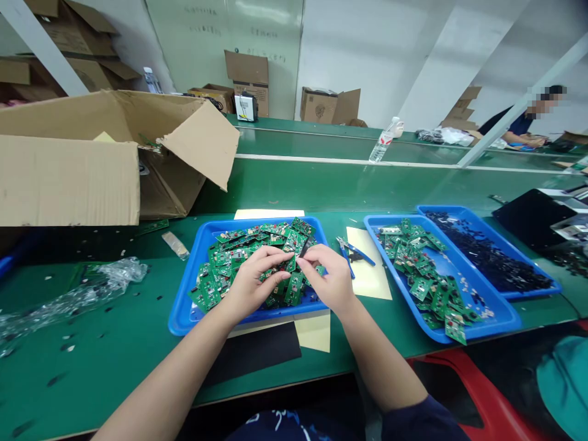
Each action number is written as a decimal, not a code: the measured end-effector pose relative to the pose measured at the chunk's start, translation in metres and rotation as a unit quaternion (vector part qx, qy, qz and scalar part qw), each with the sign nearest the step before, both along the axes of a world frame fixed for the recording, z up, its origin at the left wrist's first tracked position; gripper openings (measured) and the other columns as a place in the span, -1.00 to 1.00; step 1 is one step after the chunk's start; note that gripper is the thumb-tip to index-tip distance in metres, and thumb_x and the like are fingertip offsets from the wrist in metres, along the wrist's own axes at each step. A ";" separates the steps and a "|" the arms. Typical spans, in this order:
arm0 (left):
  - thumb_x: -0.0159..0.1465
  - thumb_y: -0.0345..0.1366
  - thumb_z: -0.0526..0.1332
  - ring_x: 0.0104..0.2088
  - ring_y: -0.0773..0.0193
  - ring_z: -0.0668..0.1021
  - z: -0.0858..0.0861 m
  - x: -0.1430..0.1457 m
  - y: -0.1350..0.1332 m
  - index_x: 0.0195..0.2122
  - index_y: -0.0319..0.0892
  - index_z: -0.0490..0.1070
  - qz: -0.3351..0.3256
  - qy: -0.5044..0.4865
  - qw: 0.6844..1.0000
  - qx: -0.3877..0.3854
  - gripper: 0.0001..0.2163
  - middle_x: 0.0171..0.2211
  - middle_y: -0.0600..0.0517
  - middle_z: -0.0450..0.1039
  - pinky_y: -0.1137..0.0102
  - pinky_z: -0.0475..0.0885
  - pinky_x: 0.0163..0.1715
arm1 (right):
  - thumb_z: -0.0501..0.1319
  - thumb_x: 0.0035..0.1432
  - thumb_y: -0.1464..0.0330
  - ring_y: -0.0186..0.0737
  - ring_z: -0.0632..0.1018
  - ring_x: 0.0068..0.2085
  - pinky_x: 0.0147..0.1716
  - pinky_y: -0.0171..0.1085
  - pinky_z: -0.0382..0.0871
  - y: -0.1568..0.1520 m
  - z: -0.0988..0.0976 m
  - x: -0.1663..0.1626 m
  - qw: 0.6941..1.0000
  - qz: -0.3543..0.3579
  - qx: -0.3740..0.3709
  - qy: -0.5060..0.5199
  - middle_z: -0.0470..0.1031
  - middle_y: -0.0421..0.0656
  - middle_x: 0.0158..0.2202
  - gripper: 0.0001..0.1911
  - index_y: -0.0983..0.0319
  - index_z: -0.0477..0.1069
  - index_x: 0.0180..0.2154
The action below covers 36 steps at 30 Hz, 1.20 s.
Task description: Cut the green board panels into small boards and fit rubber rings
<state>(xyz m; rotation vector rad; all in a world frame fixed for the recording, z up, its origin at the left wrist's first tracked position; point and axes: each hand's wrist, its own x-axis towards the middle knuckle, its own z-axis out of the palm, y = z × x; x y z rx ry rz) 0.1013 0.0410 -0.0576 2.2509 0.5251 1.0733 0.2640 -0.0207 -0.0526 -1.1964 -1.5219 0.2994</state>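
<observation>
Electronics factory line: trays (184, 306) of circuit boards (257, 257)

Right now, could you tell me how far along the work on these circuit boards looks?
Done, it seems: a smaller batch of boards lies in the middle tray, and black bits fill the far tray. In hand: the left hand and right hand pinch one board over the near tray. Left: that tray's heaped pile of boards, probably the larger share.

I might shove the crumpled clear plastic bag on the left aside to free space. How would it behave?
The clear plastic bag looks thin and crumpled, so probably floppy and very light. Pushed, it would likely bunch up rather than slide whole. Small dark bits lie around it on the green table and may scatter.
</observation>
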 end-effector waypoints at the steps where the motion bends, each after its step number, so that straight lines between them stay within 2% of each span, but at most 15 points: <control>1: 0.22 -0.34 0.19 -0.22 0.24 0.49 0.000 0.000 0.000 -0.08 -0.11 0.42 0.007 0.001 1.000 0.002 -0.77 -0.24 -0.04 0.42 0.34 0.45 -0.24 | 0.12 0.13 0.38 -0.23 0.46 -0.39 -0.37 -0.22 0.40 0.000 0.000 0.001 1.000 0.002 0.026 -0.016 0.45 -0.13 -0.46 -0.84 0.19 0.35 -0.50; 3: 0.23 -0.34 0.18 -0.23 0.24 0.49 0.000 0.000 -0.001 -0.09 -0.12 0.42 0.021 0.000 1.000 0.007 -0.78 -0.24 -0.04 0.41 0.35 0.46 -0.27 | 0.13 0.13 0.40 -0.19 0.50 -0.31 -0.28 -0.17 0.42 0.000 0.000 0.004 0.998 0.024 0.042 -0.029 0.48 -0.09 -0.41 -0.84 0.18 0.38 -0.49; 4: 0.23 -0.34 0.18 -0.23 0.24 0.49 0.000 -0.001 -0.001 -0.08 -0.12 0.41 0.028 -0.002 1.000 0.012 -0.78 -0.24 -0.05 0.41 0.35 0.46 -0.28 | 0.14 0.12 0.40 -0.18 0.51 -0.28 -0.26 -0.16 0.42 0.000 0.001 0.005 0.998 0.043 0.027 -0.022 0.50 -0.09 -0.37 -0.87 0.18 0.40 -0.46; 6: 0.23 -0.34 0.18 -0.22 0.22 0.49 0.001 -0.003 0.000 -0.08 -0.12 0.40 0.045 -0.010 0.999 0.027 -0.77 -0.23 -0.05 0.42 0.33 0.46 -0.27 | 0.15 0.10 0.39 -0.18 0.52 -0.24 -0.27 -0.18 0.44 0.000 0.000 0.008 0.995 0.084 -0.041 0.025 0.51 -0.08 -0.28 -0.90 0.18 0.43 -0.33; 8: 0.22 -0.34 0.19 -0.21 0.20 0.49 0.002 -0.004 0.001 -0.07 -0.11 0.40 0.069 -0.022 0.996 0.054 -0.76 -0.23 -0.05 0.42 0.30 0.46 -0.25 | 0.16 0.07 0.37 -0.22 0.53 -0.27 -0.36 -0.23 0.46 0.001 -0.001 0.009 0.979 0.113 -0.126 0.116 0.51 -0.09 -0.25 -0.79 0.19 0.41 -0.20; 10: 0.21 -0.38 0.20 -0.20 0.20 0.49 0.003 -0.005 0.002 -0.07 -0.10 0.39 0.083 -0.027 0.991 0.097 -0.75 -0.24 -0.04 0.41 0.29 0.47 -0.23 | 0.17 0.06 0.29 -0.29 0.54 -0.41 -0.49 -0.32 0.45 0.003 -0.004 0.008 0.942 0.133 -0.210 0.227 0.52 -0.12 -0.34 -0.76 0.23 0.41 -0.21; 13: 0.20 -0.46 0.19 -0.20 0.23 0.49 0.002 -0.006 0.003 -0.07 -0.09 0.39 0.077 -0.024 0.981 0.177 -0.72 -0.22 -0.04 0.40 0.30 0.48 -0.21 | 0.15 0.06 0.08 -0.38 0.46 -0.64 -0.69 -0.41 0.34 0.007 -0.006 0.006 0.861 0.185 -0.326 0.344 0.47 -0.17 -0.58 -0.62 0.30 0.40 -0.46; 15: 0.21 -0.50 0.17 -0.17 0.23 0.50 0.000 -0.006 0.003 -0.07 -0.08 0.39 0.068 -0.017 0.974 0.217 -0.71 -0.19 -0.05 0.39 0.27 0.48 -0.16 | 0.16 0.01 0.00 -0.42 0.41 -0.72 -0.76 -0.45 0.27 0.008 -0.005 0.005 0.818 0.218 -0.373 0.379 0.42 -0.20 -0.68 -0.53 0.30 0.35 -0.56; 17: 0.21 -0.50 0.15 -0.14 0.22 0.49 -0.002 -0.006 0.003 -0.06 -0.07 0.39 0.061 -0.009 0.969 0.239 -0.70 -0.17 -0.04 0.39 0.22 0.46 -0.10 | 0.22 -0.04 0.01 -0.44 0.37 -0.75 -0.78 -0.46 0.24 0.007 -0.003 0.006 0.800 0.237 -0.393 0.386 0.40 -0.22 -0.71 -0.54 0.30 0.35 -0.59; 21: 0.22 -0.48 0.16 -0.15 0.22 0.50 -0.004 -0.007 0.004 -0.04 -0.06 0.38 0.067 0.001 0.966 0.248 -0.70 -0.17 -0.05 0.40 0.22 0.48 -0.12 | 0.32 -0.12 0.12 -0.44 0.41 -0.72 -0.72 -0.46 0.30 0.004 0.001 0.008 0.796 0.265 -0.398 0.372 0.44 -0.24 -0.70 -0.65 0.31 0.40 -0.55; 26: 0.22 -0.42 0.18 -0.23 0.23 0.51 -0.004 -0.006 0.004 -0.02 -0.08 0.38 0.082 -0.004 0.975 0.207 -0.70 -0.21 -0.06 0.42 0.32 0.51 -0.26 | 0.26 -0.06 0.16 -0.45 0.38 -0.74 -0.75 -0.46 0.25 0.005 -0.001 0.006 0.801 0.278 -0.381 0.369 0.40 -0.27 -0.72 -0.69 0.30 0.38 -0.54; 33: 0.23 -0.34 0.19 -0.28 0.24 0.51 -0.004 -0.004 0.005 -0.06 -0.07 0.44 0.061 -0.017 0.989 0.137 -0.75 -0.27 -0.03 0.42 0.35 0.51 -0.33 | 0.20 0.00 0.17 -0.45 0.32 -0.76 -0.77 -0.45 0.16 0.007 -0.003 0.000 0.797 0.312 -0.357 0.373 0.31 -0.32 -0.75 -0.71 0.28 0.34 -0.52; 36: 0.25 -0.38 0.15 -0.27 0.26 0.51 -0.005 -0.003 0.008 -0.06 -0.07 0.44 0.040 -0.021 0.991 0.127 -0.75 -0.25 -0.03 0.38 0.37 0.53 -0.34 | 0.19 0.01 0.19 -0.45 0.29 -0.77 -0.78 -0.45 0.12 0.008 -0.003 -0.001 0.806 0.307 -0.346 0.370 0.29 -0.32 -0.77 -0.73 0.28 0.34 -0.51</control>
